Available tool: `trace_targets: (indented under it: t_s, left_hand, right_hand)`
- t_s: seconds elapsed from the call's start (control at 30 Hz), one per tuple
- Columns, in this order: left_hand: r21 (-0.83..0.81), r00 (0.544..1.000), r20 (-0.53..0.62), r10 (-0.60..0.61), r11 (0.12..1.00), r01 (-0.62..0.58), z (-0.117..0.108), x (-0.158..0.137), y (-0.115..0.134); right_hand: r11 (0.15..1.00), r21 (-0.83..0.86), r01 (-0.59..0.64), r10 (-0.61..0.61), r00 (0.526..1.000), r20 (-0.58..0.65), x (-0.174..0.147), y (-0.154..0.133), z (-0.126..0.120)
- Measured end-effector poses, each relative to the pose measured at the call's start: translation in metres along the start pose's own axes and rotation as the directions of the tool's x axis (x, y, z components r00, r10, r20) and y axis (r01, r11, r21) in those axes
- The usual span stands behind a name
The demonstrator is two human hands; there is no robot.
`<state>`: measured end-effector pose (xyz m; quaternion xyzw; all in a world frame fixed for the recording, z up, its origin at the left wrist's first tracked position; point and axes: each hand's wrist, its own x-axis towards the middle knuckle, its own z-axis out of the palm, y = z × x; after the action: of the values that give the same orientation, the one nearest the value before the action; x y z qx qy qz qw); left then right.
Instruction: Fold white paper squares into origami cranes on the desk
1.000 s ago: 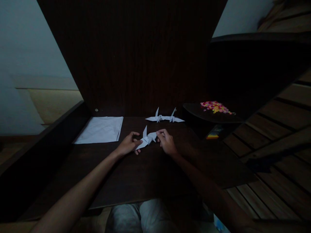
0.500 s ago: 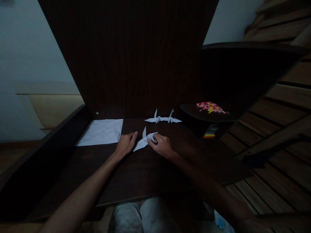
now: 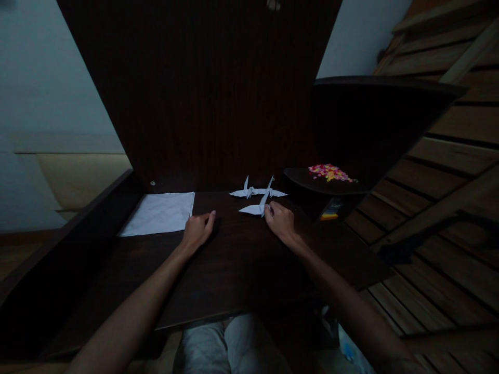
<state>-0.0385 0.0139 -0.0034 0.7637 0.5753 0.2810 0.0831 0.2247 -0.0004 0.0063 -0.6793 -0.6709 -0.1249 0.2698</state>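
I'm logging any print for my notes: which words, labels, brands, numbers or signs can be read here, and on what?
No readable text anywhere.
White paper and the folded paper bird in the right hand: no writing visible.
Colored item beneath the small shelf: too small and dark to tell whether it bears print.

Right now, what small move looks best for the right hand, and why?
Probably set the held crane down near the two cranes. The right hand pinches it by one side, just in front of that pair, while the left hand lies apart, near the paper. Whether the crane already touches the table is hard to tell.
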Motion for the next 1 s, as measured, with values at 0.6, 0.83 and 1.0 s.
trace_targets:
  t_s: [0.6, 0.83, 1.0]
  left_hand:
    - [0.058, 0.999, 0.038, -0.006, 0.998, 0.004, 0.003, 0.000, 0.004]
    - [0.093, 0.999, 0.037, 0.007, 0.996, -0.010, -0.001, 0.000, 0.005]
    - [0.125, 1.000, 0.022, 0.007, 0.992, -0.010, -0.001, 0.000, 0.004]
  right_hand:
    - [0.946, -0.205, -0.252, 0.278, 0.954, 0.109, 0.045, 0.028, 0.015]
    - [0.935, -0.214, -0.281, 0.315, 0.937, 0.148, 0.042, 0.029, 0.023]
    - [0.928, -0.215, -0.304, 0.344, 0.920, 0.186, 0.033, 0.033, 0.024]
